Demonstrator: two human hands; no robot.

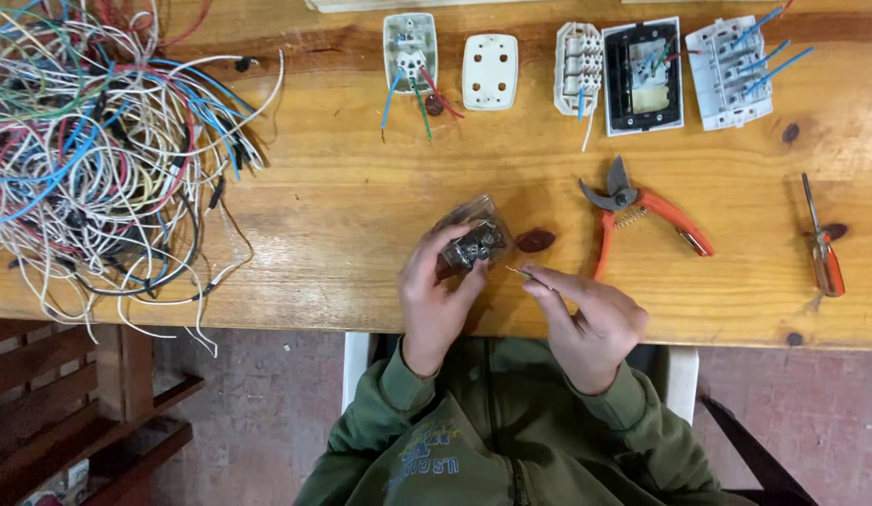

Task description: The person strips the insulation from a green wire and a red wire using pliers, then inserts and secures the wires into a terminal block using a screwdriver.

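Note:
My left hand (pixel 434 300) holds a small clear plastic bag of dark screws (pixel 473 239) just above the wooden table (pixel 361 215). My right hand (pixel 586 314) pinches a single small screw (pixel 513 273) between thumb and forefinger, a short way right of the bag. Both hands sit near the table's front edge, green sleeves below them.
A big tangle of coloured wires (pixel 98 150) fills the left side. Along the back lie white sockets and switch modules (pixel 490 71), one dark-framed (pixel 642 77), some with wires attached. Orange-handled pruning shears (pixel 642 211) and an orange screwdriver (pixel 823 248) lie to the right.

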